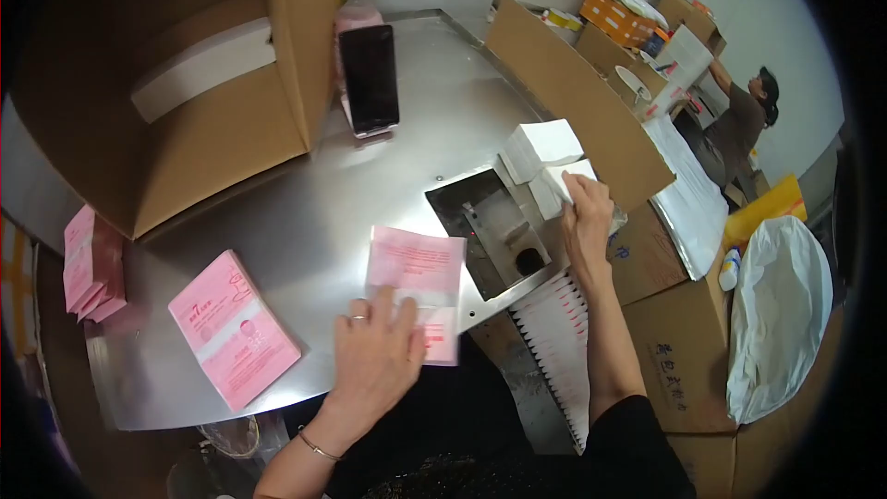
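My left hand (pixel 377 346) lies over a thin pink packet (pixel 416 257) near the front edge of the metal table. Its fingers are stretched out and slightly blurred, and they cover the packet's lower left part. To the right, my right hand (pixel 589 222) is closed on the edge of a small stack of white paper pieces (pixel 558 187). Another white stack (pixel 545 150) stands just behind it, beside a rectangular opening (pixel 490 231) in the tabletop. Left of my left hand rests a pile of pink packets (pixel 236 328) with a white band across the front.
An open cardboard box (pixel 222 120) stands at the back left, with more pink packets (pixel 91 263) near it. A phone (pixel 370 79) leans upright against a bottle (pixel 358 7). Cartons (pixel 684 360) and a white plastic bag (pixel 781 314) occupy the right. Another person (pixel 735 120) sits farther back.
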